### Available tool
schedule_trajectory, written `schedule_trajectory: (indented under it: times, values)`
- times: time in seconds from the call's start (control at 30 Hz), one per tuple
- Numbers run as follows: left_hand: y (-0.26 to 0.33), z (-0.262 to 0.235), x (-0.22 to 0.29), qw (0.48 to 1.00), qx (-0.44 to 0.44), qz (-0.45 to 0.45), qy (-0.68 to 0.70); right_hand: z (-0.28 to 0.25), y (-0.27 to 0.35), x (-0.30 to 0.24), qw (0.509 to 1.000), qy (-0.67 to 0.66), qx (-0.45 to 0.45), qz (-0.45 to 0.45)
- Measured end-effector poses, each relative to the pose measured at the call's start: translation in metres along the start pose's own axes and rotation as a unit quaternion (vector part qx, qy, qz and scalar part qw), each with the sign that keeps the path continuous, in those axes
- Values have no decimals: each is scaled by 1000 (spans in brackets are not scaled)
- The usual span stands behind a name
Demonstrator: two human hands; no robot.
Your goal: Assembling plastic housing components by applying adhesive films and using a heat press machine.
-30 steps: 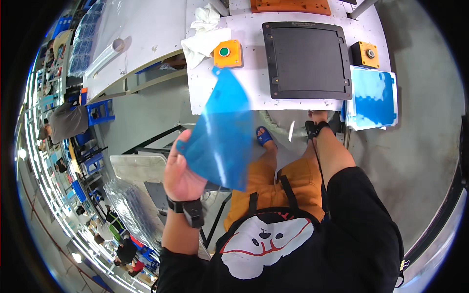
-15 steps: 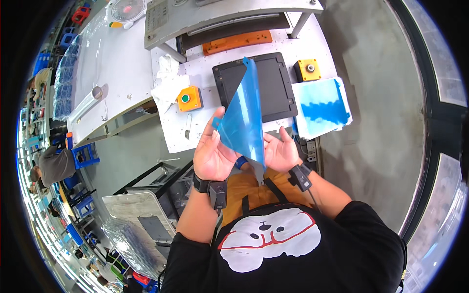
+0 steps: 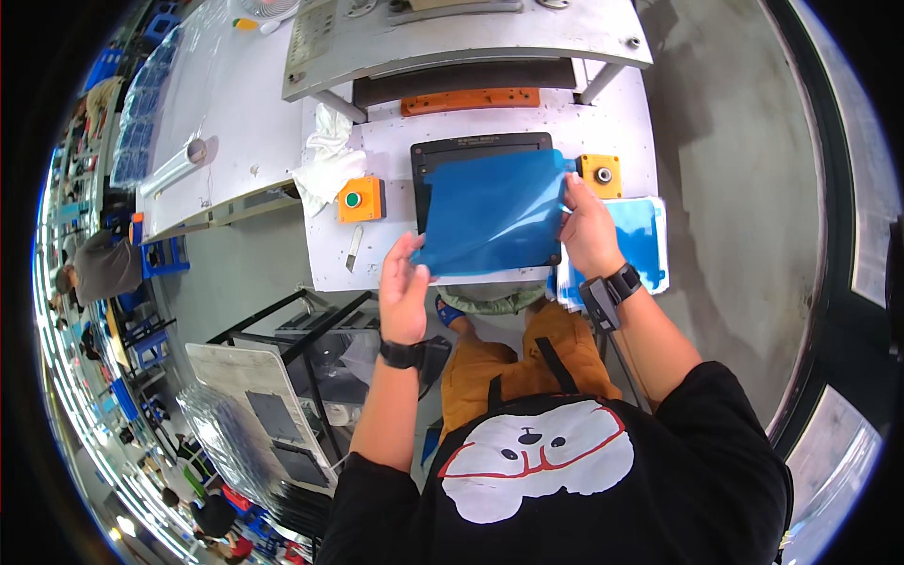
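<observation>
A glossy blue film sheet (image 3: pixel 494 215) is spread between my hands above a flat black plate (image 3: pixel 482 144) and covers most of it. My left hand (image 3: pixel 405 297) pinches the sheet's near left corner between thumb and fingers. At the right edge, near the far corner, my right hand (image 3: pixel 591 226) grips the sheet with the thumb on top. Part of the plate's far and left border shows past the film. Beside my right forearm lies a stack of white and blue sheets (image 3: pixel 642 243).
An orange box with a green button (image 3: pixel 360 200) stands left of the plate; another orange box (image 3: pixel 600 176) stands right. A utility knife (image 3: pixel 354 248) and white cloth (image 3: pixel 330 169) lie at left. Beyond the plate, a grey metal frame (image 3: pixel 471 52) rises over an orange bar (image 3: pixel 471 101).
The film was bent into a fold over my lap side; now it lies spread out over the plate. My right hand has moved up and right to the film's right edge.
</observation>
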State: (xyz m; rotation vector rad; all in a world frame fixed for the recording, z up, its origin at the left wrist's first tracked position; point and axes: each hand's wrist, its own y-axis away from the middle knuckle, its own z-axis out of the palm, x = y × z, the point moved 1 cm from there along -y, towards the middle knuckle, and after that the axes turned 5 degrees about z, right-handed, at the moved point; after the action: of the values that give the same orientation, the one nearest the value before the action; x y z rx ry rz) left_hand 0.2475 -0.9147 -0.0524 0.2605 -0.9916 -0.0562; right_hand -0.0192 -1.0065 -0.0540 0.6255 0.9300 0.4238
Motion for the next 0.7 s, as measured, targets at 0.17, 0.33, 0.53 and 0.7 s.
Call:
schedule_trajectory:
  times: [0.17,0.33,0.53,0.7]
  values:
    - [-11,-12,-38,844,141,93,-510,-6,-47,-10,989,130,65,-13]
    - [-11,-31,-84,917,312,-28,-248,2,-63,-7,952,279,124,-25]
    - [-8,-28,-93,936,325,-64,-121,5,-65,-13,925,348,146,-36]
    - [-5,-25,-103,929,331,-18,-167,15,-66,-15,926,335,172,-34]
